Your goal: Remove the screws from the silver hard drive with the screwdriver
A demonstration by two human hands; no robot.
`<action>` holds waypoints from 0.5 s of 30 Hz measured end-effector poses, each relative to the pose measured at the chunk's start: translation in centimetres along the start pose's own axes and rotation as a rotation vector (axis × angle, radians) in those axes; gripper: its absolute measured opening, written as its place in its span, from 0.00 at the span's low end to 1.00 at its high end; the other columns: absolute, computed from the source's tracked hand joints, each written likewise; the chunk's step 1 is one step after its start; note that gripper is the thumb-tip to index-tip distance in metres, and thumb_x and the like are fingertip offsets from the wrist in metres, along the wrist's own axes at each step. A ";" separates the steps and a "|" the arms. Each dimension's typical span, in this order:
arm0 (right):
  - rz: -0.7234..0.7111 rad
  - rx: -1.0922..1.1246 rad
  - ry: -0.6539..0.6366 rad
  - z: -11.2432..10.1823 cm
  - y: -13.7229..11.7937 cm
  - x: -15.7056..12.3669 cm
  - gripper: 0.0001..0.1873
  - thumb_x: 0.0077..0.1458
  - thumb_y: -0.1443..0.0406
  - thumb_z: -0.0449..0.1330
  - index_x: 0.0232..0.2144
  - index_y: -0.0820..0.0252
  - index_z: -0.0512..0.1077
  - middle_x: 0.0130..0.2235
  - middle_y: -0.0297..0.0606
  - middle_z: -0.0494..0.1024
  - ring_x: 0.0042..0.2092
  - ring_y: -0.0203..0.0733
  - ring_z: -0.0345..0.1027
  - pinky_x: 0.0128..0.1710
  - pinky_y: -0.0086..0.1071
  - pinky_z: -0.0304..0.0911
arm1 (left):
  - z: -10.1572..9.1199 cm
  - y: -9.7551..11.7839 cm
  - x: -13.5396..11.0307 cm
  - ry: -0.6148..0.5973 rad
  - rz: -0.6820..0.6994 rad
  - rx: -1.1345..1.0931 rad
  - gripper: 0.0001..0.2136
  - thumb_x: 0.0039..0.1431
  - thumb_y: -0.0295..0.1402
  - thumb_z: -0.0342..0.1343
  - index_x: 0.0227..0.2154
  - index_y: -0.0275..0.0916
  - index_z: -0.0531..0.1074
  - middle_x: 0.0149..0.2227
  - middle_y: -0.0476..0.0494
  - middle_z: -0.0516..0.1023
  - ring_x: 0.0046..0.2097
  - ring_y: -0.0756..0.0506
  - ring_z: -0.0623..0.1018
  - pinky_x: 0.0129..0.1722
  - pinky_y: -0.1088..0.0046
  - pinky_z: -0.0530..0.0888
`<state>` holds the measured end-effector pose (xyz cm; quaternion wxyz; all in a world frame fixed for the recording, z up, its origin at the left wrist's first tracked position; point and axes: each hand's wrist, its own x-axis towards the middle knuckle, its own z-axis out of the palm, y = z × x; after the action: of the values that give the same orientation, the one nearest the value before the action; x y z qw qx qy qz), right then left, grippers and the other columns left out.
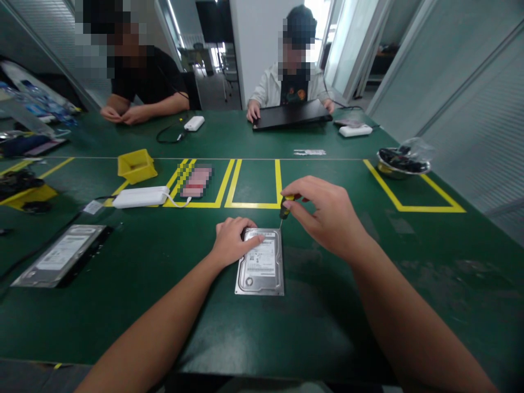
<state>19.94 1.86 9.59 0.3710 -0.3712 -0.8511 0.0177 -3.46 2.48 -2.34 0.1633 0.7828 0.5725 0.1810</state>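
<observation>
Right hand (327, 215), fingers pinching screwdriver (285, 209), tip contact unclear, left hand (233, 240) holding hard drive (262, 267), far-left corner hidden.

Grn tbl (164, 267) carries HDD (264, 274), yel bin (142, 174) & metal bowl (393, 173).

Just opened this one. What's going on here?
A person's left hand rests on the far left part of a hard drive lying flat on the green table, thumb on top. The right hand holds a small screwdriver, its tip at the drive's far right corner; whether it touches is too small to tell. A similar drive lies off to the left. Across the table, a co-worker holds a dark flat panel.
</observation>
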 end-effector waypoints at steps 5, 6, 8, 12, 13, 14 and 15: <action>-0.025 0.031 0.026 0.2 0.0 0.0 0.05 0.58 0.72 0.59 0.37 0.63 0.75 0.40 0.38 0.78 0.43 0.40 0.72 0.44 0.33 0.65 | 0.1 -0.1 0.1 0.004 0.006 0.000 0.19 0.58 0.54 0.56 0.40 0.45 0.75 0.41 0.47 0.79 0.44 0.39 0.72 0.43 0.61 0.60; -0.021 0.034 0.036 0.3 0.0 0.0 0.05 0.57 0.72 0.60 0.37 0.63 0.75 0.40 0.39 0.77 0.43 0.40 0.71 0.44 0.32 0.66 | 0.2 -0.2 0.1 0.005 0.006 0.001 0.19 0.58 0.54 0.56 0.40 0.45 0.75 0.41 0.47 0.79 0.44 0.39 0.72 0.43 0.61 0.60; -0.005 0.029 0.052 0.4 0.1 0.0 0.04 0.57 0.71 0.62 0.36 0.63 0.76 0.39 0.39 0.76 0.42 0.39 0.71 0.42 0.32 0.66 | 0.2 -0.2 0.2 0.005 0.005 0.002 0.19 0.57 0.54 0.56 0.39 0.45 0.75 0.40 0.48 0.79 0.44 0.39 0.72 0.42 0.61 0.60; -0.001 -0.004 0.048 0.3 0.2 -0.1 0.02 0.57 0.71 0.62 0.34 0.63 0.76 0.36 0.37 0.75 0.39 0.38 0.70 0.39 0.31 0.64 | 0.3 -0.2 0.2 0.003 0.012 -0.002 0.19 0.57 0.55 0.56 0.39 0.45 0.75 0.40 0.48 0.79 0.44 0.39 0.72 0.42 0.61 0.60; -0.002 -0.005 0.043 0.3 0.2 -0.1 0.02 0.57 0.71 0.62 0.34 0.63 0.76 0.35 0.37 0.75 0.38 0.38 0.69 0.39 0.31 0.64 | 0.3 -0.2 0.2 0.003 0.014 -0.002 0.19 0.57 0.55 0.56 0.39 0.45 0.75 0.40 0.48 0.79 0.44 0.39 0.72 0.42 0.61 0.60; -0.003 -0.003 0.039 0.3 0.2 -0.1 0.02 0.57 0.71 0.62 0.34 0.63 0.76 0.35 0.36 0.75 0.38 0.38 0.69 0.39 0.31 0.63 | 0.2 -0.2 0.2 0.003 0.015 -0.003 0.19 0.57 0.55 0.56 0.39 0.45 0.75 0.40 0.48 0.79 0.43 0.39 0.72 0.42 0.61 0.60; -0.002 0.001 0.036 0.3 0.2 -0.1 0.02 0.57 0.71 0.62 0.34 0.63 0.76 0.35 0.36 0.75 0.39 0.37 0.69 0.39 0.31 0.63 | 0.2 -0.2 0.2 0.003 0.016 -0.003 0.19 0.58 0.54 0.56 0.40 0.45 0.75 0.40 0.48 0.79 0.43 0.39 0.72 0.42 0.61 0.60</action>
<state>19.96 1.98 9.27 0.3864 -0.3707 -0.8445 0.0109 -3.48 2.70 -2.63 0.1622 0.7868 0.5662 0.1843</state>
